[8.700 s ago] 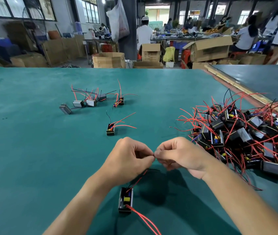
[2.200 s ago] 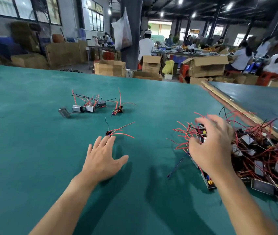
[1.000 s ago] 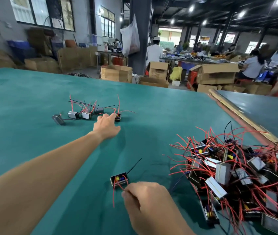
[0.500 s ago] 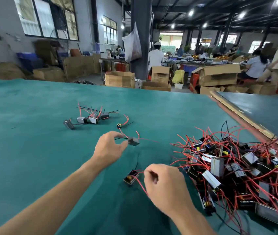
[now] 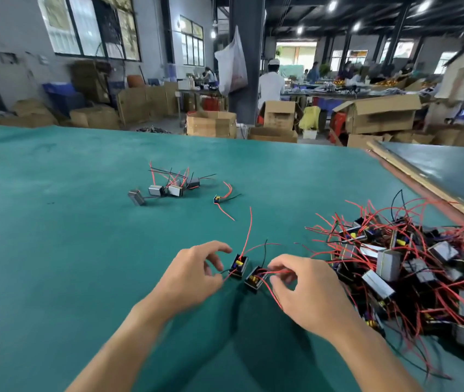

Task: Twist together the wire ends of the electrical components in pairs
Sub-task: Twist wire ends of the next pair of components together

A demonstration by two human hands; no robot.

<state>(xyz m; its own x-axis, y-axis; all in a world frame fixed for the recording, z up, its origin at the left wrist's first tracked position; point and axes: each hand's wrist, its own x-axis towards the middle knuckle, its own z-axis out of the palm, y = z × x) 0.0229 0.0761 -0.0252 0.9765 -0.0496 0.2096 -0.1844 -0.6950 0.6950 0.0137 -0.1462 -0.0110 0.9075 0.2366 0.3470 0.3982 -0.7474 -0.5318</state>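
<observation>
Both hands work low over the green desk (image 5: 63, 250), on the near side of two small black components. Left hand (image 5: 194, 275): fingers curled, thumb and fingertips apparently pinching the short leads (image 5: 224, 273) at the near end of the first component (image 5: 238, 265). Motion blur here, so I read this grip with some doubt. Right hand (image 5: 307, 290): fingers curled round a red lead (image 5: 278, 271) coming off the second component (image 5: 255, 280). The two components lie side by side on the desk between the hands, almost touching. A long red wire rises from the first. Judgement: the step in hand is gathering one lead from each unit, and the twist is not yet begun. The next move calls for laying the two bare ends parallel, tips level, then rolling them between thumb and forefinger without dragging the light bodies about. To the right sits a tangled pile (image 5: 409, 264) of components and red wires, presumably the unpaired supply. Farther out lies a lone component (image 5: 217, 198), then a small cluster (image 5: 168, 188) of units, probably finished work. Beyond the desk's far edge are cartons (image 5: 211, 124) and people at work.
</observation>
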